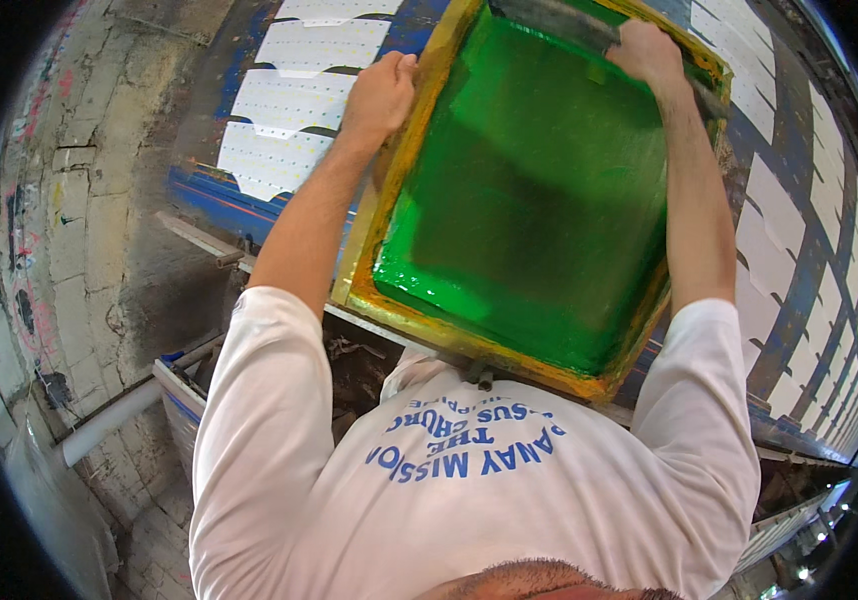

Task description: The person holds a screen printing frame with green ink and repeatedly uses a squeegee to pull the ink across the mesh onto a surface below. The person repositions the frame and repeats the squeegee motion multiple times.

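1. Far left: worn pale blocks [79,230], with a clear plastic sheet [54,500] and a white pipe [114,425] low down.
2. Next: dotted sheets [284,125], white with small coloured dots, in a column on the dark blue table [214,200].
3. My left hand [381,98]: right against the frame's upper left side. Fingers together, curled; tips hidden, so can't tell if they're clamped on it.
4. Frame [489,355]: yellow-stained, tilted in my view, between my forearms, near end close to my shirt [489,500]. Mesh [539,130] inside is green, darker mid-panel, glossy along the near edge.
5. Squeegee [559,22]: dark bar across the frame's far end, slanting down to the right.
6. My right hand [646,52]: fingers closed round the squeegee.
7. Far right: more white sheets [774,215] in rows, past my right forearm.
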Demonstrator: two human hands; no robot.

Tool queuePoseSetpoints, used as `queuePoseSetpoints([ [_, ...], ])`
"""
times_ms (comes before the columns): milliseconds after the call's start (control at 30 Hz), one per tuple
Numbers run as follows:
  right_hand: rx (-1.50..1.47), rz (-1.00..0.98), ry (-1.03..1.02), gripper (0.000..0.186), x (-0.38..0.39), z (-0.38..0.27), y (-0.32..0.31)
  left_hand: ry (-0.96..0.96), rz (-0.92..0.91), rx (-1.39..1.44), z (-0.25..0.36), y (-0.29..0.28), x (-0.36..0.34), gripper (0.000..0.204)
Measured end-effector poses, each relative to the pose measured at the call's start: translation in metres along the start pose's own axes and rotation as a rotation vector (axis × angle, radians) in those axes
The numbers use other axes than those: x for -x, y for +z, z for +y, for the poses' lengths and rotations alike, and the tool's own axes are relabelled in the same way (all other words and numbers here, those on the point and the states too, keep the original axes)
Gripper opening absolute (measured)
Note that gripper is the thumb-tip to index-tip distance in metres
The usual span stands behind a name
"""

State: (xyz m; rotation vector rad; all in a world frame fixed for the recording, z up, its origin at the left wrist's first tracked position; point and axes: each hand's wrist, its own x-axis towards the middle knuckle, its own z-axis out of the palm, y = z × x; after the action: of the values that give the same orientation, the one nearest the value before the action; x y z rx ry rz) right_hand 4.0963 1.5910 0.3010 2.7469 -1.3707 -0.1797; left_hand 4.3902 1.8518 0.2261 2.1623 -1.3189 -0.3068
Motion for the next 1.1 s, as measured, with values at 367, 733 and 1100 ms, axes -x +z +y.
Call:
queuePoseSetpoints([
  [367, -0.085, -0.158, 0.019, 0.032, 0.222, -0.130, -0.014, 0.027, 0.037, 0.033, 0.000, 0.003, 0.002, 0.043],
  [733, -0.225, -0.128, 0.075, 0.049, 0.383, -0.231, -0.008, 0.036, -0.003, 0.074, 0.002, -0.004, 0.010, 0.055],
  [1100, -0.325, -0.258, -0.014, 0.048, 0.386, -0.201, -0.016, 0.043, -0.022, 0.028, -0.015, 0.010, -0.008, 0.057],
])
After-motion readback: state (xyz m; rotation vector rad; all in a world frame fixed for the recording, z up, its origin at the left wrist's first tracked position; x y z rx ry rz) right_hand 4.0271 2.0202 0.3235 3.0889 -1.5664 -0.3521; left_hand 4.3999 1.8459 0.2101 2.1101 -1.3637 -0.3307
